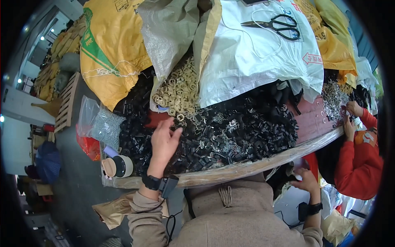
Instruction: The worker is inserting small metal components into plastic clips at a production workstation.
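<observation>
My left hand [164,142] reaches over the table with its fingers stretched and thumb apart, holding nothing visible. Its fingertips are nearest a pile of small beige ring-shaped parts [181,88] spilling out of a sack. Around and below that hand lies a wide heap of small black plastic parts [255,131], mixed with silvery metal hooks [232,123]. Past the table's front edge, at the right, my right hand [306,181] hangs with fingers bent and apart. It is above a pale container or bag [294,203], and I see nothing in its grip.
A white sack [263,53] carries black-handled scissors [275,26]. A yellow sack [113,45] stands at the far left. A lidded cup [123,166] and a clear bag of small parts [107,127] sit by the left corner. A co-worker's red sleeve [354,168] is at the right.
</observation>
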